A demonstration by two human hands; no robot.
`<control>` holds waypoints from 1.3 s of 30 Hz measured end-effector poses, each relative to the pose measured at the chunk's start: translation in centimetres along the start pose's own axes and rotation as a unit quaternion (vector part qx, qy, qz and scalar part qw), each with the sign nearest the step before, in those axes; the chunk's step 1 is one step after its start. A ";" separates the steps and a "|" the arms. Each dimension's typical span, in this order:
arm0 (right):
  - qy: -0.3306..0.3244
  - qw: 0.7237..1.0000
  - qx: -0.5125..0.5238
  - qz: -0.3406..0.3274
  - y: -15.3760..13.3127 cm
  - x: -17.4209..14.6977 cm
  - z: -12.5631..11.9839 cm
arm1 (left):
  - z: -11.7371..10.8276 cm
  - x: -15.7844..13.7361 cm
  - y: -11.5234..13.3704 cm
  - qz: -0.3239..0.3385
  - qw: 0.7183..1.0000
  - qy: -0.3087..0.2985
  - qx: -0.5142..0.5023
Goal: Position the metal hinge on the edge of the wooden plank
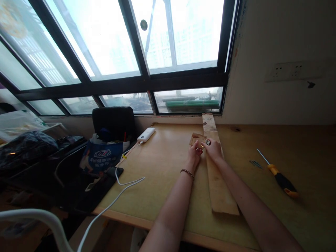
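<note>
Both hands — left hand (194, 151), right hand (214, 148) — pinch a small wooden piece (197, 139) beside the plank (217, 175); looks light, thin, likely brittle — hold by edges.

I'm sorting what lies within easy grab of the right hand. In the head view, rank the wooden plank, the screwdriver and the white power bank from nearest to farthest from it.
1. Wooden plank: directly under the right hand.
2. Screwdriver: off to its right on the table.
3. White power bank: far across to the left, near the table's left edge.
</note>
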State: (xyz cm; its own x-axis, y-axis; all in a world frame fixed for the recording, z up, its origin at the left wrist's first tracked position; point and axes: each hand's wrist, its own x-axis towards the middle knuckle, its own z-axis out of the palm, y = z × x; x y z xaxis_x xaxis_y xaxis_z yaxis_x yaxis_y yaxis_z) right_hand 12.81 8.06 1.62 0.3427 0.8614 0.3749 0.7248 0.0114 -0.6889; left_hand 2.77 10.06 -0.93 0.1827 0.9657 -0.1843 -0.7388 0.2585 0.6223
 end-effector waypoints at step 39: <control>0.021 0.993 -0.102 -0.055 0.5 -0.4 -0.1 | 0.2 0.4 -1.7 0.036 0.994 0.004 0.102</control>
State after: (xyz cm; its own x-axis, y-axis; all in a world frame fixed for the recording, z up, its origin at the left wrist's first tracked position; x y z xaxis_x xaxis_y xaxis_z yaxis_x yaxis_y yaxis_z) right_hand 13.09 7.68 1.23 0.2764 0.8385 0.4696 0.8637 -0.0024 -0.5041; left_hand 4.23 10.01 -1.93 0.1285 0.9817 -0.1404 -0.6030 0.1897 0.7748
